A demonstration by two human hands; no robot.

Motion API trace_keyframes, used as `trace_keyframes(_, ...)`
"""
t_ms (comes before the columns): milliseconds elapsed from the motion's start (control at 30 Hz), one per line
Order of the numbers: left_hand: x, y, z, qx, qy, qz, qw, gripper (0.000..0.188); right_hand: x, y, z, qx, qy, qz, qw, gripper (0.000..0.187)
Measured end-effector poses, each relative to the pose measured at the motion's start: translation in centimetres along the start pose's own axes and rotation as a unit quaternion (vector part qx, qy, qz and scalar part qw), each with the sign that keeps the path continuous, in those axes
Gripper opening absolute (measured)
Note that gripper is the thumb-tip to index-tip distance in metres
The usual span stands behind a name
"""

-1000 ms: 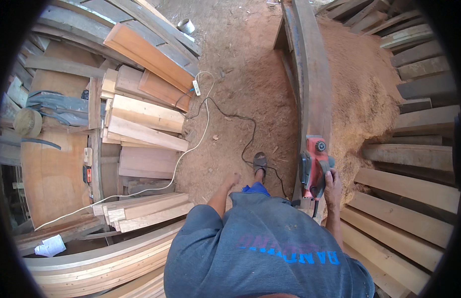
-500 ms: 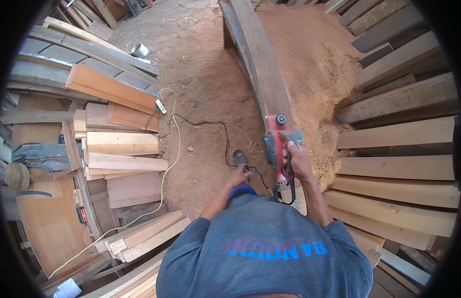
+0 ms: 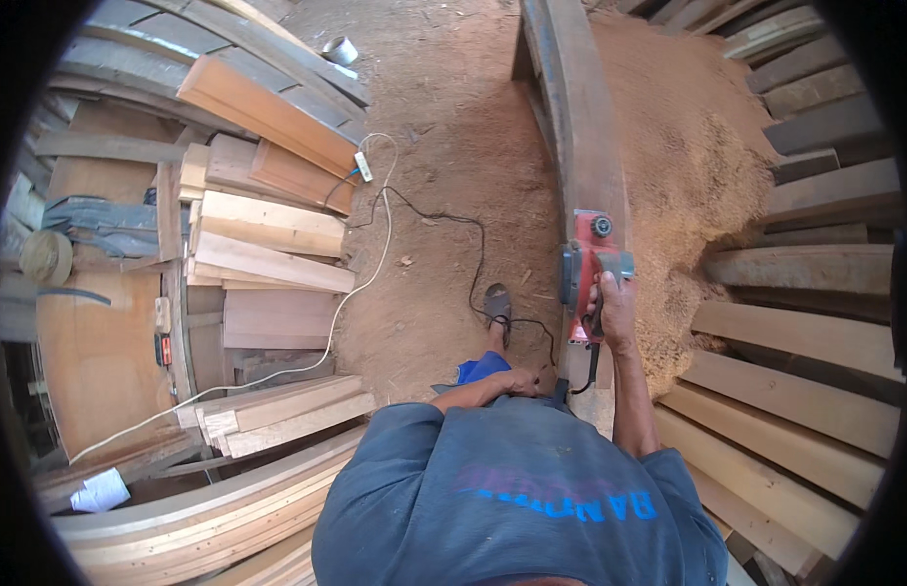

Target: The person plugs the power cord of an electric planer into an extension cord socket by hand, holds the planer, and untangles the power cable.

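Observation:
My right hand (image 3: 615,308) is closed around the rear handle of a red electric planer (image 3: 588,256) with a black front knob. The planer rests on a long wooden beam (image 3: 582,117) that runs away from me. From its tail a black power cord (image 3: 592,369) loops down toward my body. My left hand (image 3: 517,381) is low beside the near end of the beam, next to my blue shorts (image 3: 483,367). Its fingers look curled and lie by the black cord; whatever they may hold is hidden.
Stacked boards (image 3: 268,239) lie on the left, and more planks (image 3: 795,342) line the right. Wood shavings (image 3: 683,254) cover the ground beside the beam. A white extension cord (image 3: 331,342) and black lead cross the dirt floor (image 3: 434,283). My sandalled foot (image 3: 497,303) stands near the lead.
The view has shifted, so the scene sits further right. My left hand has come back toward my body and the beam. My right hand keeps its grip on the planer.

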State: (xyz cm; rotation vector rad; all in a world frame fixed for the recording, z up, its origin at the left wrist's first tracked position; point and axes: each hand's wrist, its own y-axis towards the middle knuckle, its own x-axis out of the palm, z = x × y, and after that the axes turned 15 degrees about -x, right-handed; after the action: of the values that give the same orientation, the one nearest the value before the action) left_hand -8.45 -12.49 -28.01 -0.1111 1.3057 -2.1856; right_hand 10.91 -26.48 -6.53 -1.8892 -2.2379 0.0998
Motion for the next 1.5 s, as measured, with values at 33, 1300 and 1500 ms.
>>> trace_keyframes(33, 0.1, 0.4, 0.1, -0.017, -0.009, 0.053, 0.998, 0.079, 0.0, 0.1, 0.0, -0.004, 0.009, -0.005, 1.000, 0.028)
trace_keyframes(1300, -35.2, -42.0, -3.9, 0.372, -0.327, 0.786, 0.369, 0.018, -0.6, -4.7, -5.3, -0.074, -0.166, 0.026, 0.983, 0.024)
trace_keyframes(1500, -26.6, -32.9, -2.9, 0.168, -0.157, 0.711, 0.664, 0.015, -0.7, -5.5, -6.5, -0.083, -0.124, -0.030, 0.988, 0.027)
